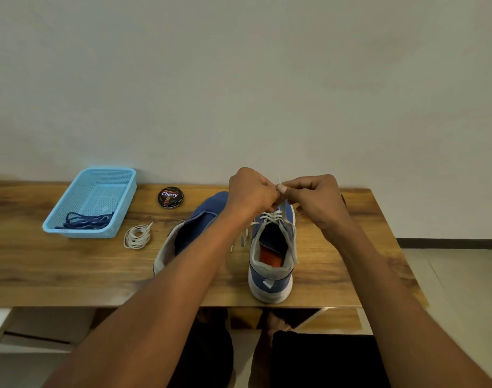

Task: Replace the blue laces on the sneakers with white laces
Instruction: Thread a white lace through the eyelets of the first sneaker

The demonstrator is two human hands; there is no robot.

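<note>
Sneakers, pair, blue with pale soles, on a wooden counter (pixel 71 275) set against a plain wall.

Right sneaker (pixel 272 264): upright near the front edge of the counter, heel toward the viewer, orange insole showing. White lace (pixel 274 218) crossed through its eyelets; loose ends hang down both sides of the collar.

Left sneaker (pixel 188 233): just beside the first, angled toward the left, partly hidden behind the left forearm. Whether it carries any lace cannot be told.

Basket (pixel 79 197): light blue plastic, perforated, rectangular, at the far left of the counter, well apart from the sneakers. Holds blue laces (pixel 83 221) in a loose tangle at its near end.

Left hand (pixel 251 191): raised above the toe end of the right sneaker, fingers curled, pinching the white lace end at the fingertips.

Right hand (pixel 313 196): facing the left, fingers curled, pinching the same lace end; the two hands meet at the fingertips, with the lace tip standing up between them.

Spare white lace (pixel 137 237): coiled in a small bundle, lying on the counter between the basket and the left sneaker, one end sticking out.

Polish tin (pixel 170 197): round, black, lid marked "Cherry", near the wall behind the coiled lace.
</note>
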